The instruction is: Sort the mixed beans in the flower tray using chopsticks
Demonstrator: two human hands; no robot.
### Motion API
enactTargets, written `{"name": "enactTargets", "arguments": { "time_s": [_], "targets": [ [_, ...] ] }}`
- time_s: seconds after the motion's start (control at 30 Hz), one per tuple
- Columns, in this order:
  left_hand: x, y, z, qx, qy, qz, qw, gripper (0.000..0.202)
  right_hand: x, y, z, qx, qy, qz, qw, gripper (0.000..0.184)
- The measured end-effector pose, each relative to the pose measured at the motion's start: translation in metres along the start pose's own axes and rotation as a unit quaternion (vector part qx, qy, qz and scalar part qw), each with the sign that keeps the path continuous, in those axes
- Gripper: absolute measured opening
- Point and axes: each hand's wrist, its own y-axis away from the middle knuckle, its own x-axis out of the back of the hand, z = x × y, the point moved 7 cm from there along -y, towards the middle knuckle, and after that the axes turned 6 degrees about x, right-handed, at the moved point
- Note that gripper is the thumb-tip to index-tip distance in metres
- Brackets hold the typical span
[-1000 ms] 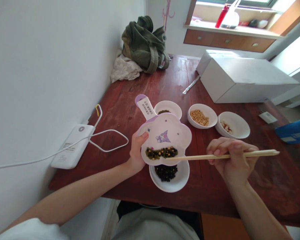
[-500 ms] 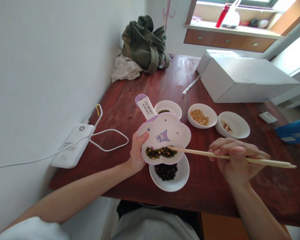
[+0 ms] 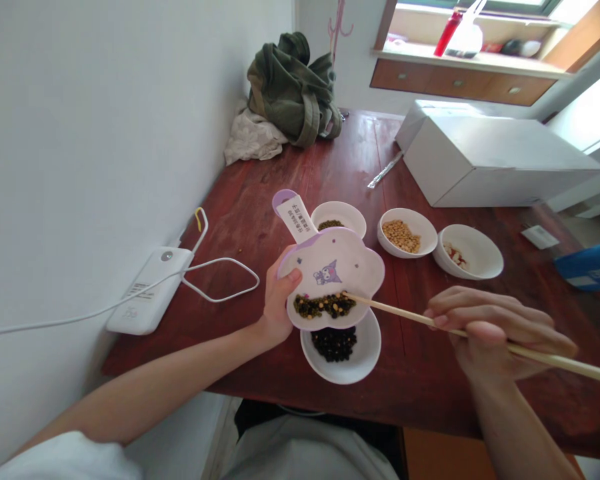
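My left hand (image 3: 280, 297) is closed on the left edge of a white and purple flower-shaped plate (image 3: 353, 257) with a cartoon print and a labelled handle. The plate tilts toward me, and mixed beans (image 3: 325, 307), green, black and yellow, lie along its lower edge. Wooden chopsticks (image 3: 395, 311) are gripped in my right hand (image 3: 490, 333), their tips among the beans at the right end of the pile. Partly under the plate stands a white bowl (image 3: 367, 353) of black beans (image 3: 334, 344). Behind the plate, another white bowl (image 3: 353, 217) holds small green beans (image 3: 331, 225).
To the right stand a bowl of yellow soybeans (image 3: 401, 235) and a bowl (image 3: 485, 257) with a few red and white pieces. A white box (image 3: 480, 157) lies behind them. At left are a power bank (image 3: 147, 293) with a cable, and a green bag (image 3: 293, 93) farther back.
My right hand has turned and shifted slightly to the right, and the chopsticks now slope more steeply. Their tips stay in the beans. The plate has hardly moved in my left hand.
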Motion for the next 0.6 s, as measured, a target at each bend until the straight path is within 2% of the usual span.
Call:
{"name": "enactTargets", "arguments": {
  "time_s": [0.13, 0.23, 0.37, 0.5, 0.6],
  "targets": [
    [-0.001, 0.003, 0.001, -0.008, -0.022, -0.01, 1.0, 0.054, -0.001, 0.001, -0.008, 0.024, 0.011, -0.075, 0.997, 0.043],
    [-0.002, 0.004, 0.001, -0.001, -0.026, -0.007, 1.0, 0.056, -0.006, 0.002, -0.008, 0.005, -0.005, -0.09, 0.996, 0.037],
    [-0.004, 0.005, 0.002, 0.01, -0.023, -0.008, 1.0, 0.054, -0.013, 0.005, -0.002, -0.047, -0.03, -0.077, 0.995, 0.036],
    [-0.007, 0.005, 0.004, 0.007, -0.009, -0.012, 1.0, 0.052, -0.012, 0.009, 0.01, -0.136, -0.049, -0.031, 0.989, 0.043],
    [-0.005, 0.004, 0.005, 0.002, -0.01, 0.0, 1.0, 0.049, -0.011, 0.012, 0.016, -0.176, -0.074, -0.001, 0.982, 0.045]
  ]
}}
